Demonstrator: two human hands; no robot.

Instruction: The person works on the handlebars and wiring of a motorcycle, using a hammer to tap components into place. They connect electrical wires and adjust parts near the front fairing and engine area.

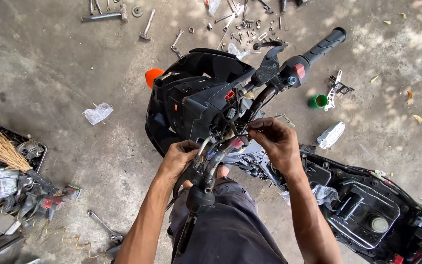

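Observation:
A stripped black scooter front (191, 98) stands before me, its headlight housing facing away and an orange indicator lens (152, 77) on its left side. My left hand (179, 159) grips the cables and near handlebar stub (206, 168) below the housing. My right hand (274, 139) pinches thin wires (238, 128) in the bundle behind the housing. The far handlebar (313, 54) with its black grip and red switch points up to the right.
The scooter's open body (362, 205) with a fuel cap lies at lower right. Spanners, bolts and sockets (240, 24) are scattered at the top. A tray of tools with a broom (6, 166) sits left, a wrench (103, 227) and a green cup (317, 101) on the concrete.

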